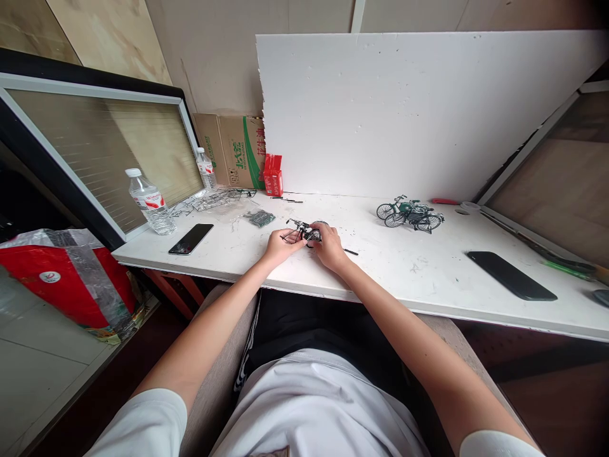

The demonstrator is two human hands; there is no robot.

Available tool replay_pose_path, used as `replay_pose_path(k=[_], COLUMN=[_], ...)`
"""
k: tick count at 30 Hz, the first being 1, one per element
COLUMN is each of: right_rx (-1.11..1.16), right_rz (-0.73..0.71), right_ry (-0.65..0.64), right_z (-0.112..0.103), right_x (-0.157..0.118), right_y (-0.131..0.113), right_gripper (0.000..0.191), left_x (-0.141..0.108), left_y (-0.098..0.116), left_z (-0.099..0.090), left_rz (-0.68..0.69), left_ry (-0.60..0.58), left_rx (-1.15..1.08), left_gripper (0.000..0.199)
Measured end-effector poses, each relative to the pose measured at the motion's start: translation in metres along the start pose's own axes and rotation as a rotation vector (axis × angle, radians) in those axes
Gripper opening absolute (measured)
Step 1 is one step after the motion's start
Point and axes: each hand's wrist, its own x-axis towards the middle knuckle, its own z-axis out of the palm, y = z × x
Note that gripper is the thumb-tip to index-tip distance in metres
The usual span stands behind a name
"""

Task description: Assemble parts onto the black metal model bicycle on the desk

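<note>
Between both hands, low over the white table, is a small black model bicycle (302, 226). My left hand (281, 246) is closed on its left end, thumb and fingers pinching near the middle. From the other side my right hand (329, 245) grips the end with a spoked wheel, which its fingers partly cover. A thin black rod, perhaps a screwdriver (351, 252), lies just right of my right hand. Behind my left hand rests a clear bag of small dark green parts (260, 218).
Two model bicycles (410, 214) stand at the back right, near a black phone (511, 275). On the left are another phone (191, 239), water bottles (151, 202) and thin black part frames (214, 200). A red box (273, 174) and a white board (380, 114) stand behind.
</note>
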Motion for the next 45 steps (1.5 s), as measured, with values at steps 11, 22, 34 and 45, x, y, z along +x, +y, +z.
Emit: replay_pose_path(k=[11, 22, 34, 45], right_rx=[0.448, 0.537, 0.517, 0.461], right_rz=[0.049, 0.136, 0.119, 0.124], right_ry=[0.165, 0.21, 0.156, 0.164], right_z=[-0.002, -0.005, -0.006, -0.008], right_x=[0.007, 0.008, 0.006, 0.006], right_y=[0.002, -0.002, -0.004, -0.008], right_gripper=[0.027, 0.022, 0.023, 0.021], left_x=[0.001, 0.002, 0.002, 0.002], left_y=[-0.007, -0.009, -0.011, -0.009], left_z=[-0.001, -0.002, -0.002, -0.002], left_rz=[-0.005, -0.029, -0.08, -0.108], left_ry=[-0.008, -0.007, 0.003, 0.0], left_rx=[0.022, 0.027, -0.063, -0.09], left_gripper=[0.033, 0.037, 0.041, 0.043])
